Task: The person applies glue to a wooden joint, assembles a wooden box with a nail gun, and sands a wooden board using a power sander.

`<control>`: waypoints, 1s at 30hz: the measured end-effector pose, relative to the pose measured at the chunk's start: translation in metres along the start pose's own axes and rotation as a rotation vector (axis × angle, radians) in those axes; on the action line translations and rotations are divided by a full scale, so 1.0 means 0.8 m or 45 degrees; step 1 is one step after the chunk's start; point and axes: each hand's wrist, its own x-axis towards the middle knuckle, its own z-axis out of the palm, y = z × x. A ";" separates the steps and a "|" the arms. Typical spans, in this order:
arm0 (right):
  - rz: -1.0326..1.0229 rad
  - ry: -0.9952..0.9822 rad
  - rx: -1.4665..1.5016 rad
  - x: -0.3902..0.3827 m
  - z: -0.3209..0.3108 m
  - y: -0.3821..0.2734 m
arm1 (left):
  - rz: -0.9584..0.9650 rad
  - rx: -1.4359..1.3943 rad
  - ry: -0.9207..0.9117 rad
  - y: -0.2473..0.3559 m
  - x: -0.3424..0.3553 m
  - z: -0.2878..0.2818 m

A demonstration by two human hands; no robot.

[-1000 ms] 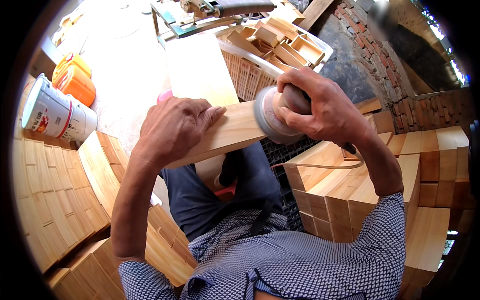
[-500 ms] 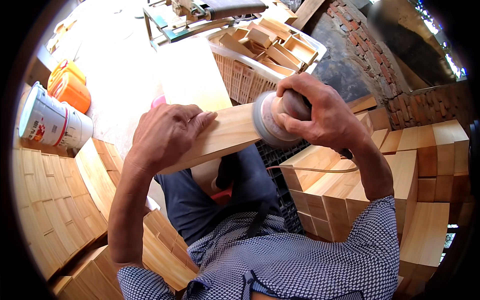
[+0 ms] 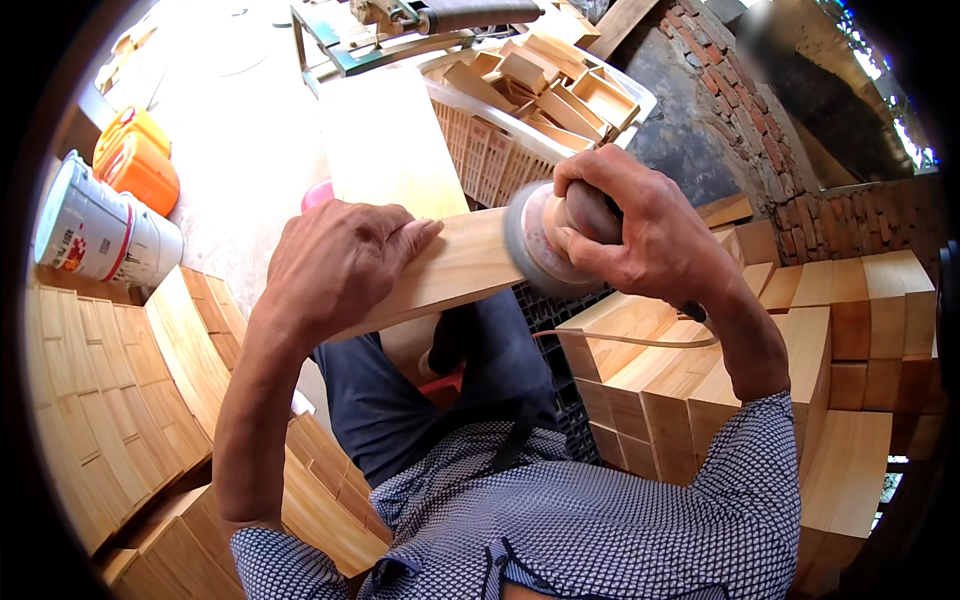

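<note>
My left hand (image 3: 340,258) is closed over the left part of a long, flat-sided wooden piece (image 3: 470,258), its thumb lying along the top. The piece is held above my lap, and the hand hides its left end. My right hand (image 3: 655,225) wraps around the rounded body of a handheld disc sander (image 3: 550,240). The sander is tilted, with its round pad against the right end of the piece. The pad's edge looks blurred. A thin hose (image 3: 640,341) runs below my right wrist.
Wooden boxes are stacked at right (image 3: 690,400) and left (image 3: 110,390). Ahead stand a pale board (image 3: 390,140) and a plastic crate (image 3: 490,145) of small open wooden boxes. White buckets (image 3: 90,225) and orange containers (image 3: 140,170) stand at far left. A belt machine (image 3: 460,17) is at the back.
My left hand has shifted slightly along the wooden piece or with it. The sander stays at the right end. The whole view has moved a little.
</note>
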 end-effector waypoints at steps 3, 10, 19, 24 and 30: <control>0.002 0.026 0.028 -0.002 0.001 0.000 | 0.003 0.008 0.002 0.000 -0.001 0.000; -0.003 0.092 -0.027 0.001 0.002 0.001 | 0.006 -0.030 0.013 -0.001 -0.001 0.000; 0.043 0.039 -0.048 0.001 0.000 0.000 | -0.030 -0.029 0.001 -0.001 0.000 0.001; 0.006 -0.028 -0.046 0.000 -0.001 0.001 | 0.007 0.006 0.020 -0.002 0.002 0.001; 0.022 -0.021 -0.019 -0.004 -0.001 0.001 | 0.030 -0.001 0.042 -0.003 0.000 0.002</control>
